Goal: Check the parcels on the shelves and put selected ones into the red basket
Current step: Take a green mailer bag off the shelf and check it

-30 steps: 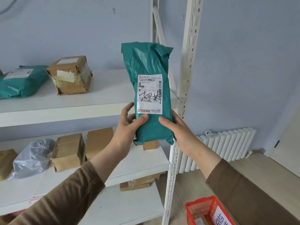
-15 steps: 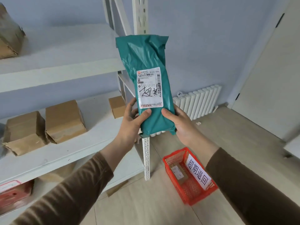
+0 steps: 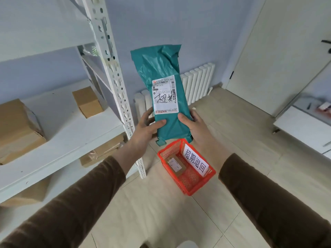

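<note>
I hold a long green plastic parcel (image 3: 161, 72) upright in front of me, its white shipping label with handwritten black characters facing me. My left hand (image 3: 146, 128) grips its lower left edge and my right hand (image 3: 194, 127) grips its lower right edge, thumbs on the front. Directly below the parcel, on the floor, stands the red basket (image 3: 197, 185) with a white sign on its right wall. A small brown box with a label (image 3: 174, 164) lies inside it.
A white metal shelf unit (image 3: 111, 72) stands to the left with brown cardboard boxes (image 3: 87, 102) on its middle and lower shelves. A white radiator (image 3: 198, 81) lines the back wall. A door and a white cabinet (image 3: 302, 127) are on the right.
My view has swung right and down, away from the shelves. The parcel, held in both hands, has come off the shelf area and now hangs over the red basket on the floor.
</note>
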